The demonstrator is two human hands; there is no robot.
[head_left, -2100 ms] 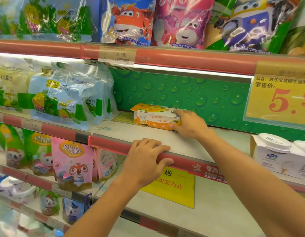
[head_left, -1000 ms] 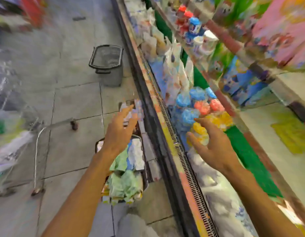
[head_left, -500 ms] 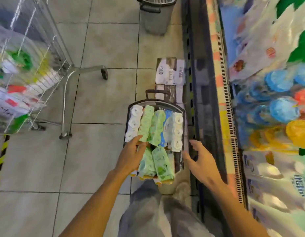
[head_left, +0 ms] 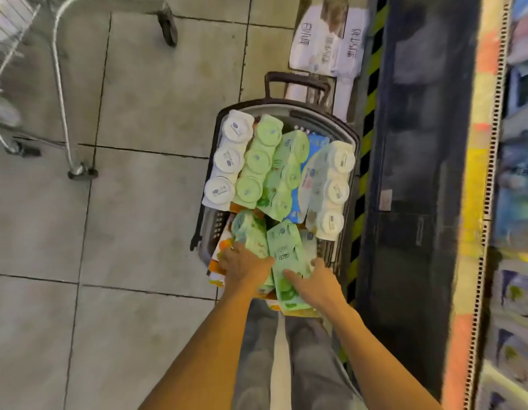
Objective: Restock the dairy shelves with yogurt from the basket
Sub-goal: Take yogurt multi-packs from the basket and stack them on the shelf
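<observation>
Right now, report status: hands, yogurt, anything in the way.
Left hand and right hand both on green yogurt packs at the basket's near end. Nothing lifted yet. Packs crowded tight; orange packs underneath.

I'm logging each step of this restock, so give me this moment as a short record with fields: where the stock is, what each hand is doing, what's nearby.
container: dark basket on the tiled floor, beside the cooler base
contents: white yogurt packs, green yogurt packs, a blue pack underneath
left hand: on the near green carton, fingers curled at its side
right hand: on the green carton beside it
lifted yet: cannot tell
nearby: flattened cardboard beyond the basket, metal cart to the left
</observation>
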